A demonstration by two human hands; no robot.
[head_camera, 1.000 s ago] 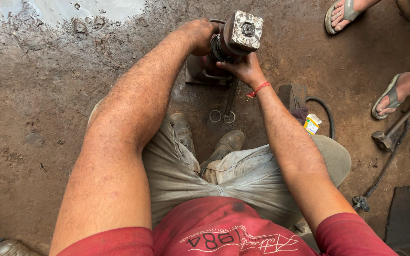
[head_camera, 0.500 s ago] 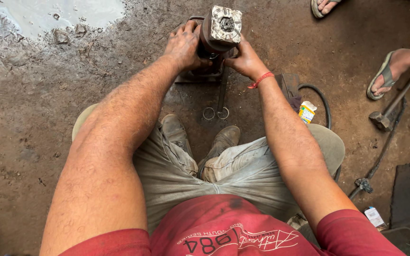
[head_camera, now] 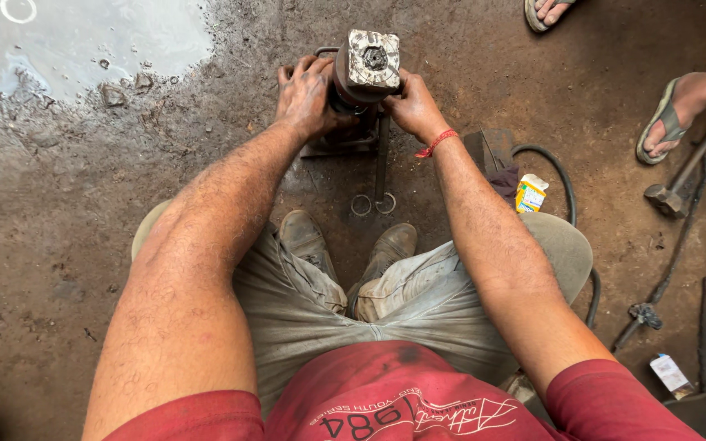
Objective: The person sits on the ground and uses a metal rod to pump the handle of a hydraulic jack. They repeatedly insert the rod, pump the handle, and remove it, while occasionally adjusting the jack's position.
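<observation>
1. A heavy metal part (head_camera: 367,69) with a square, worn top face is seen at the upper centre of the frame, standing upright on the dirty floor (head_camera: 59,204).
2. Its left side is gripped by the left hand (head_camera: 306,94), fingers wrapped against it.
3. Its right side is clasped by the right hand (head_camera: 413,104), fingers closed on it.
4. Pliers (head_camera: 377,184) are lying just below the part, and a hammer (head_camera: 680,184) is seen at the right edge.

upright grimy metal cylinder part (head_camera: 367,69) between left hand (head_camera: 304,98) and right hand (head_camera: 415,106) | steel sledgehammer (head_camera: 676,189) far right | small yellow carton (head_camera: 529,194) right of boots
</observation>
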